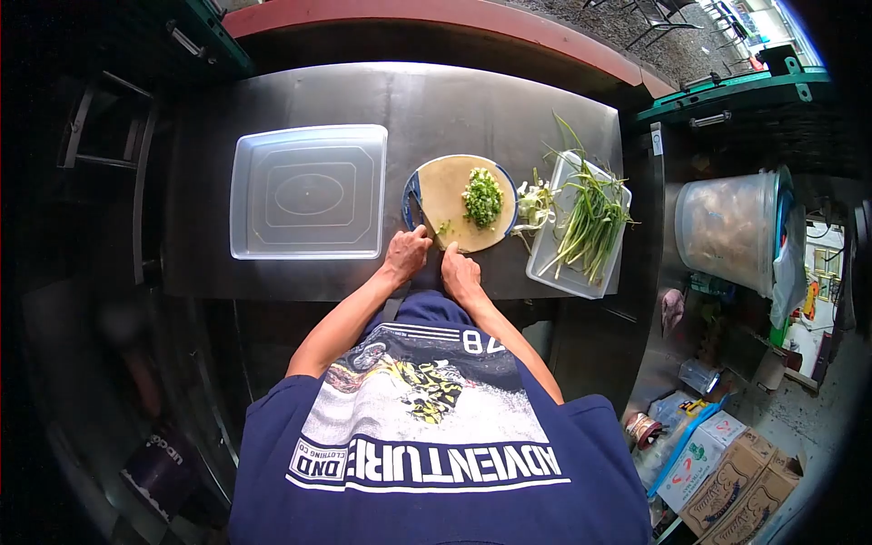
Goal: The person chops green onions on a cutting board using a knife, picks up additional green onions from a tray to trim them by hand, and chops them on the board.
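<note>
My left hand (408,252) is closed at the lower left edge of a round, blue-rimmed cutting board (441,186). Just above its fingers lies a dark, knife-like object (414,211); whether the hand grips it is unclear. My right hand (460,272) is closed at the board's near edge, and what its fingers hold is hidden. Chopped green onion (482,198) is heaped on the board's right half, with small bits near my hands. To the right, whole green onions (589,221) lie in a white tray (596,289), with pale trimmings (534,207) between board and tray.
A translucent rectangular plastic container (309,193) stands on the left of the steel table (436,95). Beyond the table's right end are a large clear tub (727,221) and cardboard boxes (740,481). A red-topped ledge (436,20) runs along the far side.
</note>
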Available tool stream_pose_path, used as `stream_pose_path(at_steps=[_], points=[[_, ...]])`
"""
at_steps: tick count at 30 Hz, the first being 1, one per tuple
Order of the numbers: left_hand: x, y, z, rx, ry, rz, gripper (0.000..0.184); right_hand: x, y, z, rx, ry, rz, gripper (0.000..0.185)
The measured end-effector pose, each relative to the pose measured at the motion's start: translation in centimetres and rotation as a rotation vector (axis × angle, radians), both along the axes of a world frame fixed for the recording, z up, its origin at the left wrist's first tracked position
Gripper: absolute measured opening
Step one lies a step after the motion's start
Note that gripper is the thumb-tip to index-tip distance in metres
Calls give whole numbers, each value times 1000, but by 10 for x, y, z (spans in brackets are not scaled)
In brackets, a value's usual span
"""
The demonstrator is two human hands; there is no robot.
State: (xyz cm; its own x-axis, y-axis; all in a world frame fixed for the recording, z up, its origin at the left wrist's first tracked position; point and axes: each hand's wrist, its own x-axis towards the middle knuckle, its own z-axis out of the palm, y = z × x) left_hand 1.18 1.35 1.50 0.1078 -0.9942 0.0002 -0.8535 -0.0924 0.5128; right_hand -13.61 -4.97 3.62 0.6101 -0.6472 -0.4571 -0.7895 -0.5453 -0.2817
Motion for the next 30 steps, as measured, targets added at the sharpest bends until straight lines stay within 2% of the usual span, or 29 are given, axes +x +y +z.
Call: stream_pose_path(at_steps=[4,6,12,24,30], points=[[2,3,-4,-19,33,12,10,-3,-1,14,19,-5,-10,35],[2,2,-7,-30,20,13,6,-8,2,27,60,58,3,20],[1,1,-9,-20,32,29,11,-18,7,26,10,63,36,20],[2,1,-2,-20,17,4,7,8,-6,-7,-96,1,-23,21],[2,1,-7,-11,6,16,8,-4,-10,8,-22,13,32,20]])
